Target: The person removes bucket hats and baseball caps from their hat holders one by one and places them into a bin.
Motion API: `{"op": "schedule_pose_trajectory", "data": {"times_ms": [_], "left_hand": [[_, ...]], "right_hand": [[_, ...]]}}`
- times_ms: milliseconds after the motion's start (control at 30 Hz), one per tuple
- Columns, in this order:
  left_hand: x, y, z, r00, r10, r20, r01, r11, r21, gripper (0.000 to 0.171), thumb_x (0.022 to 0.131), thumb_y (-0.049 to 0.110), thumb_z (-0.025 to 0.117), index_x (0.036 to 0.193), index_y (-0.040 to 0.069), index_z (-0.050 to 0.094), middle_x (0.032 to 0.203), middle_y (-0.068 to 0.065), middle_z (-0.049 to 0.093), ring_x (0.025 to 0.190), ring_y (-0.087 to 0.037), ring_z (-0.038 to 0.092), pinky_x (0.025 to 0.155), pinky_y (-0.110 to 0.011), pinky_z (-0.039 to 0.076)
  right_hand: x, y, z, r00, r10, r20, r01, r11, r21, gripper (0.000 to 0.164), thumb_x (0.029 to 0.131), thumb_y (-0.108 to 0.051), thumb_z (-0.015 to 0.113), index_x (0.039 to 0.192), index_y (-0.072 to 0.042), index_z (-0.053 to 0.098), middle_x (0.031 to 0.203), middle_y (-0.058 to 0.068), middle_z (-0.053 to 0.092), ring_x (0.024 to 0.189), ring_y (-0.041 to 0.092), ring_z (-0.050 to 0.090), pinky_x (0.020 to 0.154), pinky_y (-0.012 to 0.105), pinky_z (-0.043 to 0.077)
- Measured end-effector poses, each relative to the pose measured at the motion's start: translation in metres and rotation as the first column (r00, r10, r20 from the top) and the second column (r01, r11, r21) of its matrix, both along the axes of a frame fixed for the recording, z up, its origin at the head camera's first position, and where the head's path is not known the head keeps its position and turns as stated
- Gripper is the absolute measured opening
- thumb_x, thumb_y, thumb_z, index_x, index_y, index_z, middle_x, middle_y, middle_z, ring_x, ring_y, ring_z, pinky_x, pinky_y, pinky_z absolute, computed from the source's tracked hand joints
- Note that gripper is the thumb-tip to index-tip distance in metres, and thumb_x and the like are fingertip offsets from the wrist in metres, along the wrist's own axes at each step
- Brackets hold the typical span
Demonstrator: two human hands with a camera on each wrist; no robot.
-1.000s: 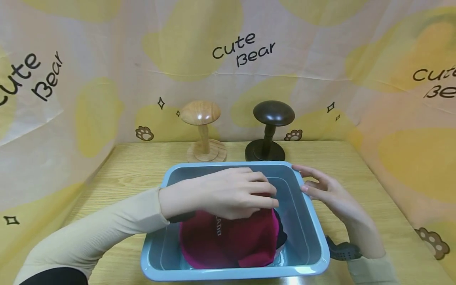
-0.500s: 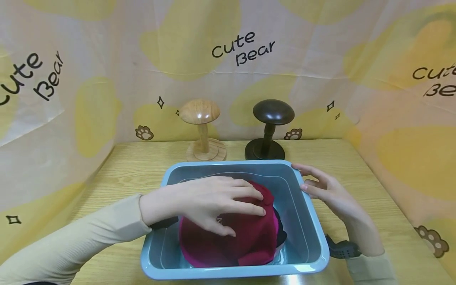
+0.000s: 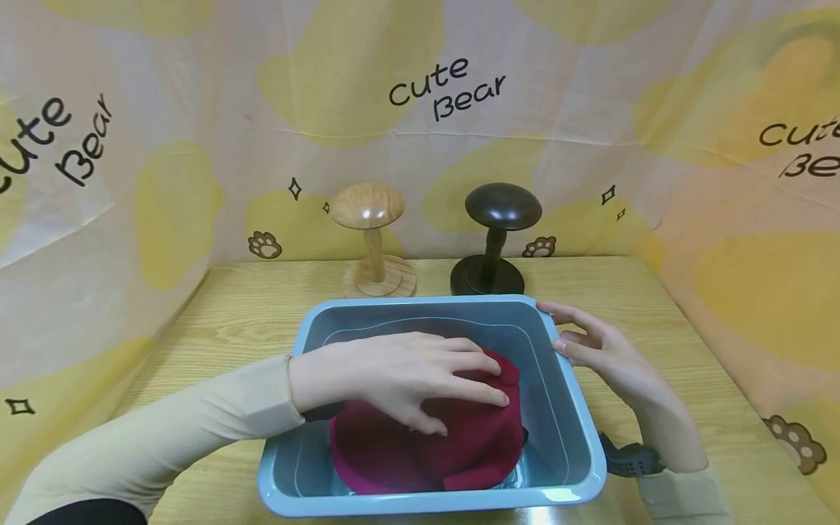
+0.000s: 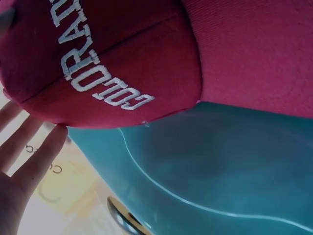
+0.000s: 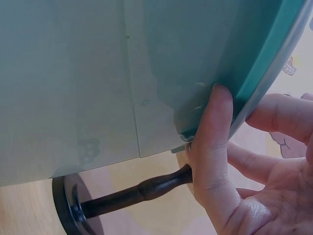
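A dark red baseball cap [image 3: 472, 430] with a pink-toned brim lies inside a light blue plastic basin [image 3: 429, 503]. In the left wrist view, white raised letters cross the cap's crown [image 4: 146, 63]. My left hand [image 3: 400, 375] rests on the crown, its fingers spread; it hides the lettering from the head view. A small dark edge [image 3: 525, 435] shows at the cap's right side; what it belongs to is covered. My right hand [image 3: 600, 354] holds the basin's far right rim, with thumb and fingers on either side of it in the right wrist view.
Behind the basin stand two mushroom-shaped hat stands, one pale wood [image 3: 370, 233] and one black [image 3: 499, 233]. All sit on a wood-grain table [image 3: 262, 306]. A printed cloth backdrop [image 3: 558, 44] rises at the back and both sides.
My left hand drew back left off the cap's far part, then came right again. The cap's right edge shifted right, covering most of the dark item beneath. My right hand stayed at the rim.
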State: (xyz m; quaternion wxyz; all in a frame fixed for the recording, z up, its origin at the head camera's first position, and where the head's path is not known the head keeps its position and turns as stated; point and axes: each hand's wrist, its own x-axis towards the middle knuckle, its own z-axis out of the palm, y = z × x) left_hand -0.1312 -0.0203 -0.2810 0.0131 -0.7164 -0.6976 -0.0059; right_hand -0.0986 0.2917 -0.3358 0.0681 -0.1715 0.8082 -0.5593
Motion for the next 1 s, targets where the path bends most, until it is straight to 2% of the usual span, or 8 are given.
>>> {"op": "schedule_pose_trajectory", "data": {"times_ms": [400,633,1000], "left_hand": [[-0.003,0.017,-0.009,1.000,-0.023,-0.016,0.023,0.998,-0.051,0.067,0.083,0.040,0.071,0.143,0.027,0.043,0.142,0.001,0.045,0.130,-0.015,0.043,0.099,-0.024,0.046],[-0.004,0.026,-0.016,0.998,-0.032,-0.052,0.027,0.996,-0.088,0.069,0.083,0.041,0.071,0.144,0.026,0.042,0.142,0.001,0.046,0.128,-0.014,0.044,0.098,-0.023,0.046],[-0.006,0.035,-0.024,0.999,-0.045,-0.018,0.042,0.990,-0.137,0.069,0.084,0.041,0.070,0.145,0.026,0.041,0.142,0.001,0.046,0.127,-0.014,0.044,0.096,-0.023,0.046]], "right_hand": [[0.000,0.001,0.000,1.000,0.006,-0.003,-0.006,1.000,0.000,0.049,0.097,-0.009,0.049,0.145,-0.011,0.039,0.134,0.001,0.052,0.102,0.016,0.069,0.083,0.033,0.055],[0.000,0.001,-0.001,1.000,-0.007,0.013,0.007,1.000,0.007,0.049,0.097,-0.010,0.050,0.145,-0.013,0.039,0.134,0.001,0.051,0.102,0.017,0.069,0.083,0.033,0.055],[0.000,0.000,-0.001,1.000,-0.013,0.016,0.013,1.000,0.007,0.049,0.097,-0.010,0.050,0.145,-0.014,0.040,0.134,0.000,0.051,0.104,0.016,0.068,0.084,0.033,0.054]]}}
